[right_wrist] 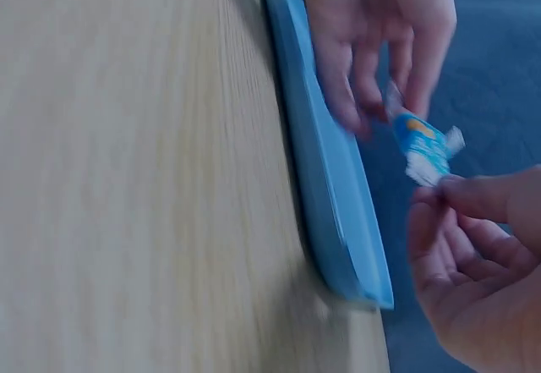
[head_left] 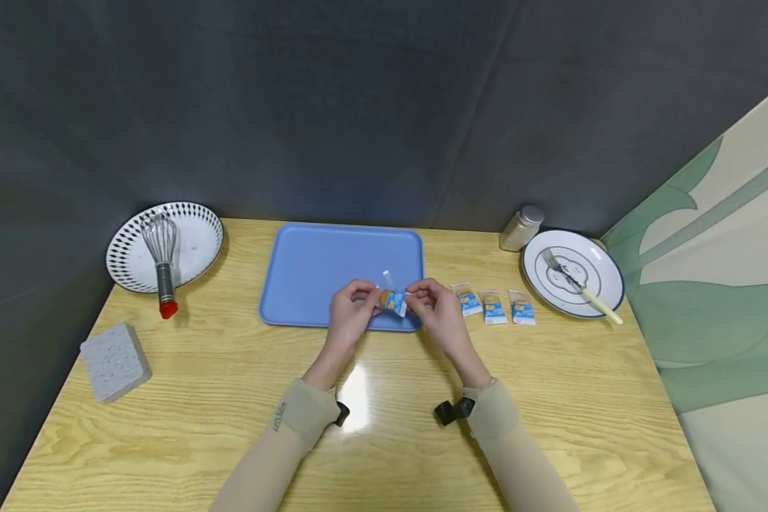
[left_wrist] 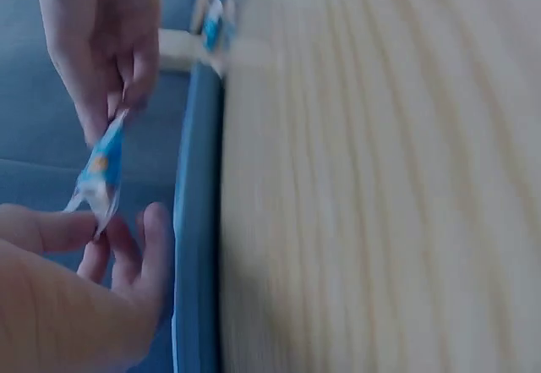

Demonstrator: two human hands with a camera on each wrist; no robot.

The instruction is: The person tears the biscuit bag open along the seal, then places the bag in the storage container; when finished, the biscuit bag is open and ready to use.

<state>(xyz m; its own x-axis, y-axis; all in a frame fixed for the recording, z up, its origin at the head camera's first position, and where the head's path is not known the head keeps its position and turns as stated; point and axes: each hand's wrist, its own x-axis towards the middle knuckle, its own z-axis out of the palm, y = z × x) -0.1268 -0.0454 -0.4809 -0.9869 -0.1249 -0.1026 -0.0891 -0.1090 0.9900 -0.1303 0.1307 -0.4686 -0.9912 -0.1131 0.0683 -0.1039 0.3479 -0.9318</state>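
Observation:
Both hands hold a small blue and orange-yellow wrapped packet [head_left: 393,301] over the front right part of a blue tray [head_left: 339,256]. My left hand [head_left: 350,313] pinches one end between thumb and fingers. At the opposite end, the right hand [head_left: 439,314] pinches the wrapper. A narrow clear strip [head_left: 387,276] sticks up from the packet's back edge. The left wrist view shows the packet [left_wrist: 103,166] stretched between the fingertips. In the right wrist view the packet [right_wrist: 423,145] hangs tilted, with a whitish crimped end by the right thumb. Its contents cannot be made out clearly.
Several similar packets [head_left: 493,307] lie right of the tray. Further right are a plate [head_left: 604,274] with a fork [head_left: 572,281] and a shaker jar [head_left: 521,227]. At left stand a patterned plate [head_left: 124,259] with a whisk [head_left: 162,259] and a grey sponge-like block [head_left: 115,361].

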